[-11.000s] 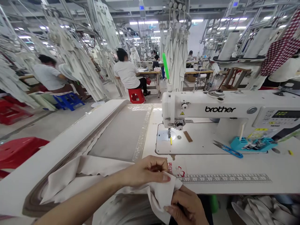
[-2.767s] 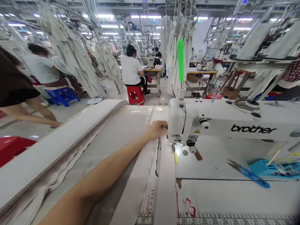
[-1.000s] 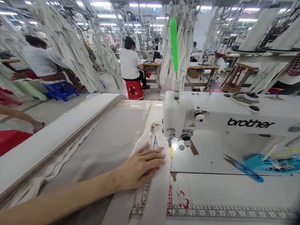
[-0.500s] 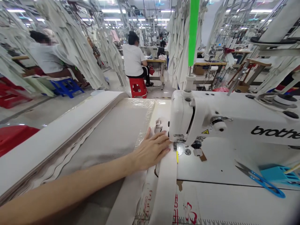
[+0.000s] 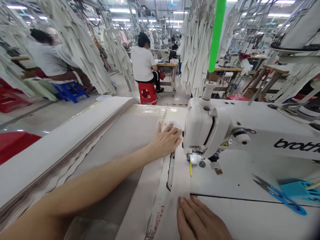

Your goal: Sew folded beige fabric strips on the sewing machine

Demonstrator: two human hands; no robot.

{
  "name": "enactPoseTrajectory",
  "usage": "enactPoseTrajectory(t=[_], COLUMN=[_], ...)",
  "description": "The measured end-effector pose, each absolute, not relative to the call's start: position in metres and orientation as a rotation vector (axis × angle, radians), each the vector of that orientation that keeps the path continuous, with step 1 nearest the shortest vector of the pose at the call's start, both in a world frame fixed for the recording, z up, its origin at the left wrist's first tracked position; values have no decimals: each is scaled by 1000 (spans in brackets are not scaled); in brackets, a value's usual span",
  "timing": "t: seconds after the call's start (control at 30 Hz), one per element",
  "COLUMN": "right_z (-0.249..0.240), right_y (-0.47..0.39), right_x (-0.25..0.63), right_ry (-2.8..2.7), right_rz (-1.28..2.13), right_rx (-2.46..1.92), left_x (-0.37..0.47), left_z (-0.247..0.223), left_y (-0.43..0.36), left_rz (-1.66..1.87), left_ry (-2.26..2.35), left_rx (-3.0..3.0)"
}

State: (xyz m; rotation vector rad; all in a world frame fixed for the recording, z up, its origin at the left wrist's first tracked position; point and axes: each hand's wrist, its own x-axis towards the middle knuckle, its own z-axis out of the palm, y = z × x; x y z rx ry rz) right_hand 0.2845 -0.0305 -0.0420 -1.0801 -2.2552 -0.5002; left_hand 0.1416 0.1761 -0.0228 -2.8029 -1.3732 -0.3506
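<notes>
My left hand [image 5: 166, 140] lies flat, fingers spread, on a cream fabric strip [image 5: 180, 176] just left of the head of a white Brother sewing machine [image 5: 225, 130]. The strip runs from behind the needle area [image 5: 191, 158] toward me along the machine bed. At the bottom of the view my right hand [image 5: 200, 221] presses flat on the near end of the same strip. Neither hand grips anything.
Blue thread snips [image 5: 277, 193] and a blue tray [image 5: 301, 188] sit on the bed at right. A long stack of cream fabric [image 5: 62, 146] lies along the table's left. Other workers sit on a red stool [image 5: 147, 93] and a blue stool [image 5: 68, 91] beyond. Garments hang overhead.
My left hand slid forward along the strip to beside the machine head. My right hand came into view and pressed on the strip's near end. The view shifted closer to the machine.
</notes>
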Motion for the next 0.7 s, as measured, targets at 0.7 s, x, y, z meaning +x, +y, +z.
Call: enactPoseTrajectory(t=[0.7], right_z=[-8], right_y=[21], right_x=[282], right_ry=[-2439], right_rz=[-746], right_rx=[-806], left_x=[107], left_z=[23], left_y=[175], left_rz=[-492], left_ry=[-1600], left_rx=[-2843])
